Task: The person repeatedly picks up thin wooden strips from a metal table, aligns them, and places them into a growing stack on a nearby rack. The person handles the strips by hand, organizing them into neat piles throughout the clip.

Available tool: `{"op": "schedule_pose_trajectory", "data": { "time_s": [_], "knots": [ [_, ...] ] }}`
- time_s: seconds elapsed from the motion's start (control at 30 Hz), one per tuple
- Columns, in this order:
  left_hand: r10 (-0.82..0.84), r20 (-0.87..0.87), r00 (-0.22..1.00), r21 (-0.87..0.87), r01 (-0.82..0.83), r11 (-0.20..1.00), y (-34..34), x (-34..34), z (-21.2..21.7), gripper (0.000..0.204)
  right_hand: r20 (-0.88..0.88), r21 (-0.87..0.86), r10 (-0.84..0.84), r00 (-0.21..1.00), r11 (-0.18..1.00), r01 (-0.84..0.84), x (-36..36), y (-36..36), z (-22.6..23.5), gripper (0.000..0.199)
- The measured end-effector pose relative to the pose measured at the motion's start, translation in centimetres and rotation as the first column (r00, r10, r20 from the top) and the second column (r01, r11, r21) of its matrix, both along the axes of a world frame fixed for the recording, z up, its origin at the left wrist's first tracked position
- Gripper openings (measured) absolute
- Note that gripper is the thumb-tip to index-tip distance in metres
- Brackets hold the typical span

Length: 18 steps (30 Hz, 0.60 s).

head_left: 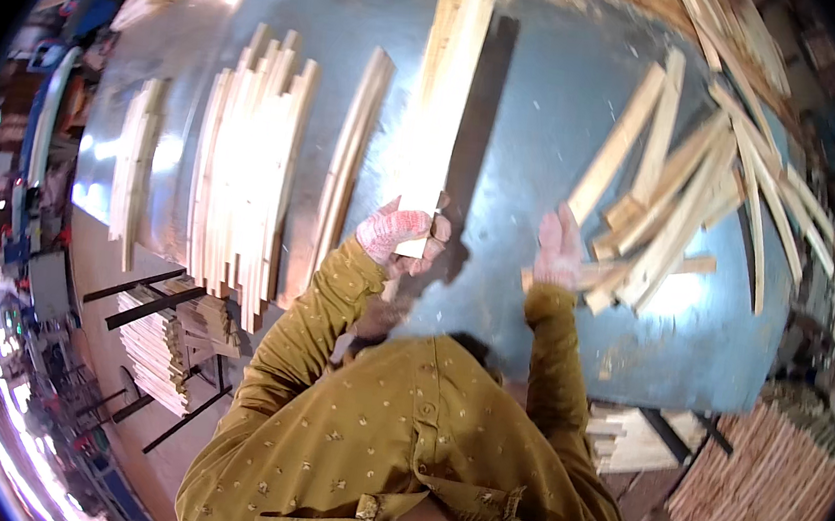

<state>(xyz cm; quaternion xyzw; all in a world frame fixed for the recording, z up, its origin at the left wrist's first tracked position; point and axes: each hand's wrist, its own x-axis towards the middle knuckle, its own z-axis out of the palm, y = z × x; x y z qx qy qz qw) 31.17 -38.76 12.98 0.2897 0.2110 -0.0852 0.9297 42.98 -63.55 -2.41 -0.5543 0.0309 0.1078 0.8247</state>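
Mustard shirt (425,392) nearest, its sleeves reaching over a bluish metal worktop (543,102). The left hand (396,234) is closed around the near end of a long pale board (452,83) that points away mid-worktop. It looks stiff and fairly light — probably steadier held nearer mid-length, with rough edges possible. The right hand (559,250) meets a loose strip's (620,144) near end — whether gripping, I cannot tell. Black bars (154,307) below seem to hold stacked strips (155,351).

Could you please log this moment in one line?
left hand: gripping long lumber; right hand: at near end of slanted strip; on table: aligned strips
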Motion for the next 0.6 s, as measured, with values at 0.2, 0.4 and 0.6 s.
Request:
{"op": "schedule_pose_trajectory", "data": {
  "time_s": [0.2, 0.4, 0.6],
  "knots": [
    [0.550, -0.193, 0.812, 0.880, -0.104, 0.463, 25.6, 0.2, 3.2, 0.059, -0.036, -0.150, 0.099, 0.994, 0.983, -0.103, 0.8, 5.2, 1.5, 0.067],
    [0.730, -0.387, 0.563, 0.798, 0.601, -0.040, 48.6, -6.2, 5.8, 0.058, -0.052, -0.499, 0.018, 0.998, 0.866, -0.042, -0.9, 11.0, 2.6, 0.044],
    [0.693, -0.660, 0.290, 0.470, 0.879, 0.080, 55.3, -14.6, -8.1, 0.054, -0.043, -0.480, -0.119, 0.992, 0.873, 0.085, -2.2, 12.7, 3.0, 0.044]
  ]
}}
